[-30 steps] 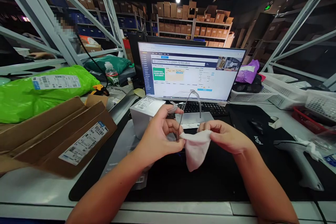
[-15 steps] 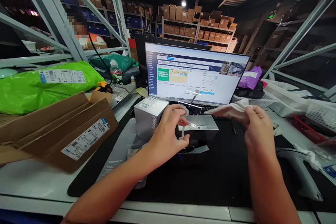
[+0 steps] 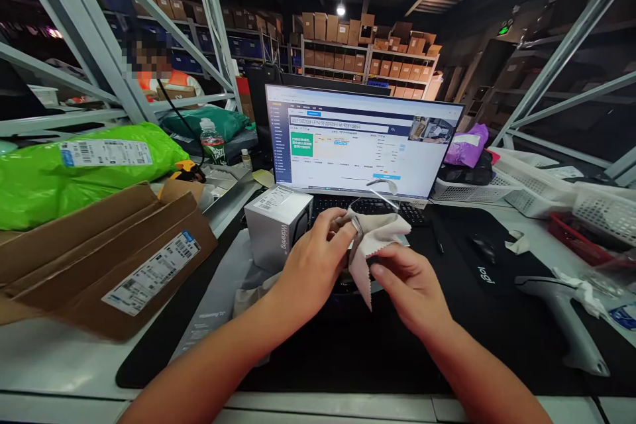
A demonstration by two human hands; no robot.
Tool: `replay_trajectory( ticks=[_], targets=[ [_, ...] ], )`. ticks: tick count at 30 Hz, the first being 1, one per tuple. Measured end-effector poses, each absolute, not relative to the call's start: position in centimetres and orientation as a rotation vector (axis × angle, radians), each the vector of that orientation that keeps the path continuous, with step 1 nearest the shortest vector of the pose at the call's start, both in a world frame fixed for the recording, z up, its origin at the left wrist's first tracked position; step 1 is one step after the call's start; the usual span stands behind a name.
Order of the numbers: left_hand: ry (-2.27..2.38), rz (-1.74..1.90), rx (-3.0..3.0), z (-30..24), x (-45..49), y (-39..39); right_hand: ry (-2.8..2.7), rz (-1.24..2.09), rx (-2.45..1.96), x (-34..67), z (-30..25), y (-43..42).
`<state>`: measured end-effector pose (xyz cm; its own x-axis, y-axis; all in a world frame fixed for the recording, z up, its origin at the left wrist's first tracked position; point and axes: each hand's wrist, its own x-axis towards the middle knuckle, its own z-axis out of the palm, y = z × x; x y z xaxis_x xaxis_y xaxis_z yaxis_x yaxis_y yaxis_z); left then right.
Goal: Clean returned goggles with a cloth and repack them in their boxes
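**Cloth returns to the glasses at a warehouse bench**

At far left, a green bag point(image 3: 74, 172) with a barcode label lies behind an open carton point(image 3: 114, 252). Beyond the rack, a co-worker in an orange vest point(image 3: 166, 79) is at work, well apart from the bench. A bottle point(image 3: 212, 142) stands near the rack post. A white box point(image 3: 275, 225) sits at the edge of the black mat point(image 3: 447, 331), just beside the person's left hand point(image 3: 315, 262).

That hand is closed, its fingertips pinching what looks like a thin-framed pair of glasses point(image 3: 386, 187). One slim arm of the pair pokes up in front of the monitor point(image 3: 360, 142), above the keyboard point(image 3: 392, 209). A pale cloth point(image 3: 372, 238) is draped over the pinched part, which hides how much of the glasses the hand holds. The right hand point(image 3: 410, 285) is closed too, gripping the cloth's lower edge between thumb and fingers.

Half a second earlier the right hand had lifted the cloth clear, up and to the right, leaving the glasses bare in the left. Now the two have met again at mid-bench, so the wiping appears to have resumed on a fresh fold of cloth.

To the right, a mouse point(image 3: 479, 246) and a scanner point(image 3: 561, 318) lie untouched, with white baskets point(image 3: 541, 185) behind them.
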<state>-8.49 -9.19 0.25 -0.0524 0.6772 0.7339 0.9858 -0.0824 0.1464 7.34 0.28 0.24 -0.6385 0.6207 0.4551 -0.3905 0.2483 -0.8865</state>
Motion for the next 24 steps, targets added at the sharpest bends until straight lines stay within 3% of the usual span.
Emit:
replay_trajectory(
  ticks=[5, 10, 13, 18, 24],
  targets=[
    [-1.697, -0.881, -1.807, -0.3, -7.3, -8.9, -1.574, 1.047, -0.405, 6.1, -1.2, -0.8],
    [-1.609, -1.025, -1.739, -1.3, -6.5, -8.7, -1.545, 0.845, -0.468, 5.9, -1.9, -1.5],
    [-1.526, -1.056, -1.714, -1.4, -6.5, -8.6, -1.508, 0.904, -0.505, 6.2, -1.3, -1.3],
    [-1.519, -1.016, -1.783, -0.9, -6.4, -8.4, -1.314, 1.305, -0.521, 6.6, 0.6, 0.1],
    [-1.593, -0.923, -1.819, -0.4, -6.8, -8.3, -1.175, 1.440, -0.432, 6.5, 1.7, 2.2]
  ],
)
